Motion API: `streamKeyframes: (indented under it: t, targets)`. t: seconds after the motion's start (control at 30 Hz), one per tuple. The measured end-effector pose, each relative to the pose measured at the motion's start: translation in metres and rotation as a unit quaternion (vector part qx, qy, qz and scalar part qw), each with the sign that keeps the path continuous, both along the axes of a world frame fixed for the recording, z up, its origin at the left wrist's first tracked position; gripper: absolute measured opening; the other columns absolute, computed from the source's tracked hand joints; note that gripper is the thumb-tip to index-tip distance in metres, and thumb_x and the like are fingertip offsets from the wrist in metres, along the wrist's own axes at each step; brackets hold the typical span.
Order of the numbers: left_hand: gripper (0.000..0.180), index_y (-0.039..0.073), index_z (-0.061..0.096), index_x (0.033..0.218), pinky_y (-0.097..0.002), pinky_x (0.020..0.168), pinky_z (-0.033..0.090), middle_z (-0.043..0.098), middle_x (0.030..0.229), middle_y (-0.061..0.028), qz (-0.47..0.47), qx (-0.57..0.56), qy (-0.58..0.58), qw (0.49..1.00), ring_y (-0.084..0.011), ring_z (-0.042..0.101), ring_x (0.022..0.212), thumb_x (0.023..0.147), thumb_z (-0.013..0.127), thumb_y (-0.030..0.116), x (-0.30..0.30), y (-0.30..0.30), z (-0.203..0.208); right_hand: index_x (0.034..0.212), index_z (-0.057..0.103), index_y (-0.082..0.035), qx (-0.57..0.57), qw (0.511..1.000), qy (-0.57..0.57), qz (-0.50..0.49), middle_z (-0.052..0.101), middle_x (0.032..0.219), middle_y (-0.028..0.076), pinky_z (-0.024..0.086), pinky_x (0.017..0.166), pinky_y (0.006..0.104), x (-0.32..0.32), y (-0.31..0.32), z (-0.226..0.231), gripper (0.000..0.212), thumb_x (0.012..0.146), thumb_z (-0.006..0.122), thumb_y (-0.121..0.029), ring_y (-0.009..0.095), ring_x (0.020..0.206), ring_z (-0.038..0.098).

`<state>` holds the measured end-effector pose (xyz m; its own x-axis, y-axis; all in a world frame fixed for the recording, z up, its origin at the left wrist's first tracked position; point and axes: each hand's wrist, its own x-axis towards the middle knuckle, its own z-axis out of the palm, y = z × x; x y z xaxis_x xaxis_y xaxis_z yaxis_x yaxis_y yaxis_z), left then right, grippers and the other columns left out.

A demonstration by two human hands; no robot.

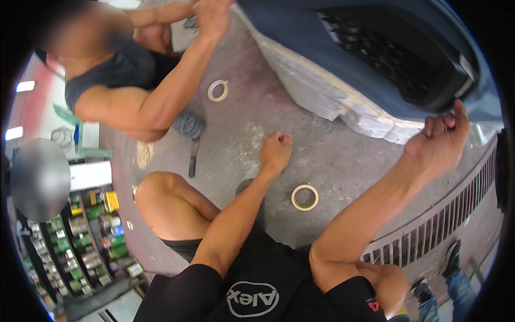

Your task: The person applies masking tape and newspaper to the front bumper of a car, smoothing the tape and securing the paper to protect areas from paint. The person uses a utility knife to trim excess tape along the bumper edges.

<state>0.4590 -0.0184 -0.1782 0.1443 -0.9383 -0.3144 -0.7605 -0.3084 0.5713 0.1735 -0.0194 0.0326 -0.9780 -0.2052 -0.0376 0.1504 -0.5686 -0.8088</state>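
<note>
A dark blue-grey car bumper (300, 48) with a black grille opening (386, 64) fills the upper right. Pale masking paper (322, 96) hangs along its lower edge, held by a strip of tape. My right hand (440, 142) is raised against that edge, below the grille's corner. Its fingers are curled, with one digit laid up along the bumper; what they grip is hidden. Over the floor, apart from the bumper, my left hand (275, 153) is closed in a loose fist, its inside out of sight. A roll of masking tape (304, 197) lies between my forearms.
Another person in a dark sleeveless top (115, 78) squats at upper left, arms stretched toward the bumper. Near them lie a second tape roll (218, 90) and a dark-handled scraper (193, 158). A floor grate (429, 231) runs at right; stocked shelves (70, 247) stand at left.
</note>
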Motion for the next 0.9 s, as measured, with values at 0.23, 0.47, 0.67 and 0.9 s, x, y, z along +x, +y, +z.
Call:
streamKeyframes:
  t: [0.23, 0.47, 0.67, 0.9]
  targets:
    - [0.037, 0.006, 0.073, 0.121, -0.0518, 0.092, 0.057, 0.078, 0.115, -0.0190, -0.173, 0.150, -0.164, 0.960, -0.0386, 0.075, 0.108, 0.097, 0.069, 0.034, 0.104, 0.028, -0.062, 0.112, 0.074, 0.012, 0.032, 0.998, 0.026, 0.042, 0.052, 0.078, 0.005, 0.026, 0.051, 0.0273, 0.029, -0.005, -0.036, 0.025, 0.098, 0.073, -0.009, 0.009, 0.058, 0.041]
    - [0.066, 0.001, 0.064, 0.140, -0.0524, 0.102, 0.055, 0.072, 0.124, -0.0264, -0.561, 0.244, -0.292, 0.735, -0.0432, 0.069, 0.118, 0.092, 0.077, 0.045, 0.260, -0.094, 0.009, 0.114, 0.079, 0.002, 0.186, 0.976, 0.109, -0.017, 0.056, 0.082, 0.000, 0.030, 0.053, 0.0226, 0.033, -0.006, -0.055, 0.023, 0.101, 0.064, -0.008, 0.006, 0.060, 0.041]
    - [0.091, -0.014, 0.049, 0.151, -0.0515, 0.119, 0.045, 0.059, 0.145, -0.0398, -0.244, 0.158, -0.309, 0.906, -0.0510, 0.056, 0.139, 0.096, 0.076, 0.053, 0.465, 0.004, -0.023, 0.108, 0.080, 0.002, 0.120, 0.988, 0.092, 0.021, 0.057, 0.075, -0.006, 0.030, 0.052, 0.0208, 0.060, -0.015, -0.053, 0.020, 0.102, 0.074, -0.016, 0.001, 0.059, 0.043]
    - [0.080, 0.003, 0.042, 0.163, -0.0439, 0.106, 0.050, 0.063, 0.147, -0.0292, -0.333, 0.214, -0.143, 0.907, -0.0399, 0.064, 0.129, 0.099, 0.075, 0.039, 0.312, 0.066, 0.053, 0.130, 0.073, 0.005, 0.243, 0.914, 0.322, -0.048, 0.066, 0.080, 0.000, 0.044, 0.060, 0.0264, 0.037, 0.016, -0.015, 0.032, 0.104, 0.069, -0.014, 0.005, 0.065, 0.054]
